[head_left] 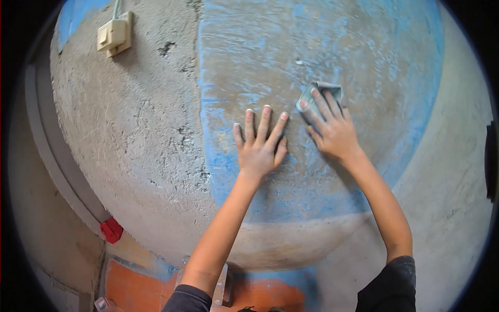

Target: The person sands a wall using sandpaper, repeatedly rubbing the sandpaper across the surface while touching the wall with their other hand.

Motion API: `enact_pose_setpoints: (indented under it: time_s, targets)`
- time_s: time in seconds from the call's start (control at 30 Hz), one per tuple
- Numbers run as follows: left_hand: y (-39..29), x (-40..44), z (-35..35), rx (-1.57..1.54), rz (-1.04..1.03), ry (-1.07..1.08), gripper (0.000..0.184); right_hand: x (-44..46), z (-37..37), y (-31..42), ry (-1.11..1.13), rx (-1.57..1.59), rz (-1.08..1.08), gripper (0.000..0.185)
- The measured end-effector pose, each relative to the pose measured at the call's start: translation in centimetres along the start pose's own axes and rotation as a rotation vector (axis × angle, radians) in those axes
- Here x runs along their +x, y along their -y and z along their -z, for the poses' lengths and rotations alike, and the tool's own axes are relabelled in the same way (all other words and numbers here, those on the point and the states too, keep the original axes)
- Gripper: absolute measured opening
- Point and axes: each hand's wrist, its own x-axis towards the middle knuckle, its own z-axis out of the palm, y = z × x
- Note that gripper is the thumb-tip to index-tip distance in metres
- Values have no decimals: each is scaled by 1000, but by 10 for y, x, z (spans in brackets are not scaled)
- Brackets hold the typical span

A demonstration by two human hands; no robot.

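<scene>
My left hand (pixel 261 148) lies flat with spread fingers against the wall (pixel 249 57), whose surface here is patchy blue and grey-brown. To its right and a little higher, my right hand (pixel 332 125) presses a folded grey-green sheet (pixel 338 92) to the same wall. The sheet looks like sandpaper; its upper edge sticks out past my fingertips. Dust coats the fingers of both hands. My left hand holds nothing.
A cream switch (pixel 112 35) with a cable is mounted on rough grey plaster at the upper left. A red object (pixel 111 230) sits at the lower left. Below are an orange surface (pixel 138 286) and a grey block (pixel 221 286), partly hidden by my left arm.
</scene>
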Motion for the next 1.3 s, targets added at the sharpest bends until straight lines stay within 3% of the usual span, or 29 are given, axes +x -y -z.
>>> enact_pose_setpoints:
  time_s: [0.03,0.13,0.27,0.37,0.47,0.5,0.6,0.7,0.8,0.9,1.0,1.03,1.13,1.17,1.27,1.3]
  targets:
    - [0,-1,-1,-4,-3,-3,54,-2,7,-5,17,-60,-161,59]
    - [1,-1,-2,7,-18,-10,54,-16,-18,2,-378,82,-456,61]
    - [1,-4,-6,31,-32,-8,54,-66,-20,20,130,72,-60,61]
    - [1,-3,-7,28,-34,3,54,-62,-27,26,-318,196,-626,60]
    - [1,-6,-3,15,-42,36,56,-83,-23,53,108,98,-215,58]
    - [1,-9,-3,15,-48,52,56,-87,-19,47,157,147,-115,56]
    - [5,-12,-6,20,-84,56,57,-90,-26,31,-139,138,-525,57]
    - [4,-17,-7,39,-101,56,58,-101,-32,61,17,71,-369,58]
    - [4,-16,-7,33,-97,54,59,-112,-20,51,185,214,-281,57]
    - [7,-12,-7,31,-102,46,58,-120,-60,75,-299,90,-905,53]
    - [1,-15,-1,54,-103,76,58,-152,-34,99,105,224,-398,61]
    - [1,-14,0,56,-99,72,58,-162,-34,88,248,184,-399,71]
    - [-2,-14,-1,52,-88,64,59,-180,-70,71,-221,232,-1240,75]
    - [-2,-13,-2,54,-84,58,60,-191,-82,75,-2,35,-1130,78]
    - [-4,-13,-5,80,-101,4,60,-205,-39,78,206,177,-568,91]
    - [-5,-14,-7,83,-107,-19,60,-214,-43,66,324,81,-639,93]
